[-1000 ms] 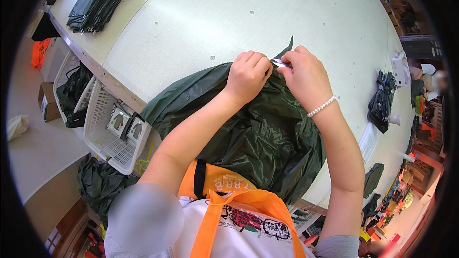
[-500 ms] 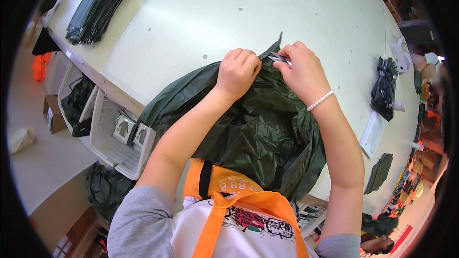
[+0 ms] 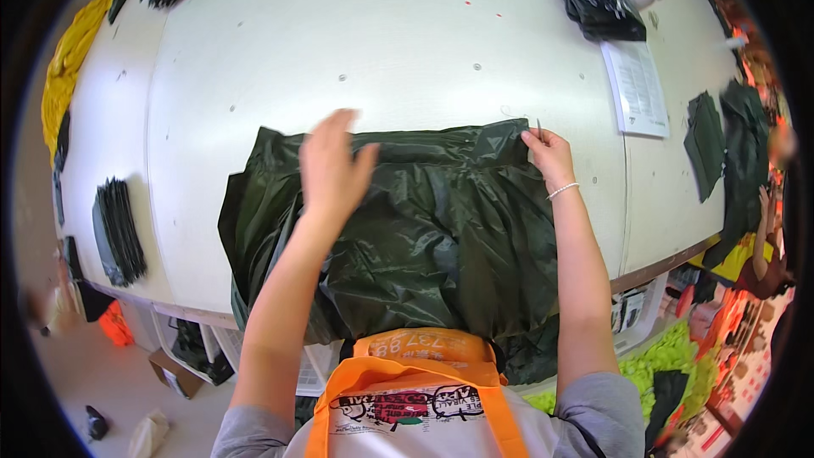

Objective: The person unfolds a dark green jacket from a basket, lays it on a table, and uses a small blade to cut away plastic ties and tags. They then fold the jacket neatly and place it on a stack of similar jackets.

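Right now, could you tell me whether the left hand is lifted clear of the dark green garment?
No, the left hand lies flat on the dark green garment, near its upper edge on the white table.

- The garment's lower edge is hidden behind the orange apron, bottom centre.
- A thin object in the right hand is too small to tell.
- A blurred person is cut off at the right edge.

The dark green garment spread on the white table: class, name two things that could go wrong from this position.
1. Much of the dark green garment hangs over the near edge of the white table, so it might slide off.
2. The right hand pinches a thin pointed tool at the corner; it could snag the fabric. The left hand only rests flat.
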`<action>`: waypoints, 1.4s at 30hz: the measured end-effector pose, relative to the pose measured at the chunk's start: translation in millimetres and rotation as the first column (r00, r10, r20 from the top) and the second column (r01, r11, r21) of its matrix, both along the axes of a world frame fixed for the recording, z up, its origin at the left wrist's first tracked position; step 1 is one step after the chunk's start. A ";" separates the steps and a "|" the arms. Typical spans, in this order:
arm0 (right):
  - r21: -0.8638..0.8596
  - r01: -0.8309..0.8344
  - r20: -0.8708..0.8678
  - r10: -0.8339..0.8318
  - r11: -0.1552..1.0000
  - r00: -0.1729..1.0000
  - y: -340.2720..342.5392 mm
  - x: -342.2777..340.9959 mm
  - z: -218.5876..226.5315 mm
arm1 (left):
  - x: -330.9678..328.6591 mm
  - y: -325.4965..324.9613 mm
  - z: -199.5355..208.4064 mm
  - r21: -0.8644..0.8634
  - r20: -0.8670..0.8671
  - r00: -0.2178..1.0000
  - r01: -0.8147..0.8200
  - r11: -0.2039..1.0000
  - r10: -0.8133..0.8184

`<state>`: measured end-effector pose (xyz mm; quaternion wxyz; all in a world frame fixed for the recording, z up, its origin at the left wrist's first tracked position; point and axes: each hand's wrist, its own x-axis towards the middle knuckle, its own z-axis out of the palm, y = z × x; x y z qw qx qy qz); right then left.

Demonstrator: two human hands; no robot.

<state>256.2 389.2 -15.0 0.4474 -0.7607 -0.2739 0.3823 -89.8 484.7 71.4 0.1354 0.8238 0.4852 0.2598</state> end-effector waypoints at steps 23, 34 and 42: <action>0.213 -0.214 0.638 0.030 0.953 0.769 54.2 92.3 20.8 | 274.5 24.4 -49.9 -0.839 0.429 0.882 0.308 0.448 0.197; 0.265 -0.275 0.260 0.206 0.924 0.944 50.4 86.6 19.6 | 269.3 24.6 -50.7 -0.846 0.453 0.859 0.331 0.417 0.239; 0.209 -0.240 0.288 0.174 0.948 0.942 20.0 73.4 32.2 | 265.9 25.5 -49.6 -0.864 0.480 0.816 0.377 0.333 0.322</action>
